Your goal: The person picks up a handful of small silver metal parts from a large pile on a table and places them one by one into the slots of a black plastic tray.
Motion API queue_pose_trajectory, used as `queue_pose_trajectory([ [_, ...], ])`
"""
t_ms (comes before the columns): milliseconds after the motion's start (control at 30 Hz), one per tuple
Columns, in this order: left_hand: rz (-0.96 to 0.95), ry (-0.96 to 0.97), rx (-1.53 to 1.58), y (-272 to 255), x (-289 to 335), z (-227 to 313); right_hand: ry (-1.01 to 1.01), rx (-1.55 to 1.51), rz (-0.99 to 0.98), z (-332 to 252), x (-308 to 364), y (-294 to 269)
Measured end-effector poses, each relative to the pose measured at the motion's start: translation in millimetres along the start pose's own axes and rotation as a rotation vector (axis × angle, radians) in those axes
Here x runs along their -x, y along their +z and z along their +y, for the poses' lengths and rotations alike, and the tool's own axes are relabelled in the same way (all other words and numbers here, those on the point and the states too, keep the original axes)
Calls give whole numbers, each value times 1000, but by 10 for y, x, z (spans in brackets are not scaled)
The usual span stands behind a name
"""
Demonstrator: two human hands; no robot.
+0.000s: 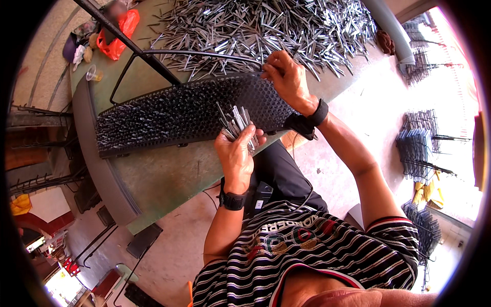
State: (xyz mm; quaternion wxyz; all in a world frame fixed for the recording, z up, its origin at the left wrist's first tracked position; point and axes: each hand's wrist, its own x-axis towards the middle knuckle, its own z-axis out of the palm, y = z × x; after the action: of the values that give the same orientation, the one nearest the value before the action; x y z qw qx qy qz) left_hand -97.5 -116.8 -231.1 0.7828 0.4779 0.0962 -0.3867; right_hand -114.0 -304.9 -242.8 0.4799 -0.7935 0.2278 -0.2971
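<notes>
My left hand [238, 153] is closed around a bunch of thin grey metal strips [237, 121], which fan out above the thumb. It hangs over the near edge of a long black perforated board [258, 105]. Small upright pieces fill the holes in the board's left and middle parts; toward the right end the holes show bare. Over the far right edge of the board, my right hand [290, 82] has thumb and fingers pinched together. Whatever lies between those fingertips is too small to make out. Both wrists wear black bands.
A large heap of loose strips [271, 33] covers the far side of the green table [169, 181]. Black metal bars [123, 38] stand by the board. An orange-red bag [123, 38] and a clear cup [94, 73] lie far left. Wire racks [417, 143] stand on the right.
</notes>
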Motion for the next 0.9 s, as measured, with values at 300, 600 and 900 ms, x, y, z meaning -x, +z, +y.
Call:
queue_pose_trajectory([
  [300,17,-12,21,8,15,39,-218,389,-144,9,-21,-78],
  [600,-26,-2,-9,2,-5,-62,384,-233,-376,-331,264,-154],
  [900,-42,17,9,-29,38,-27,-46,-11,27,-20,108,-8],
])
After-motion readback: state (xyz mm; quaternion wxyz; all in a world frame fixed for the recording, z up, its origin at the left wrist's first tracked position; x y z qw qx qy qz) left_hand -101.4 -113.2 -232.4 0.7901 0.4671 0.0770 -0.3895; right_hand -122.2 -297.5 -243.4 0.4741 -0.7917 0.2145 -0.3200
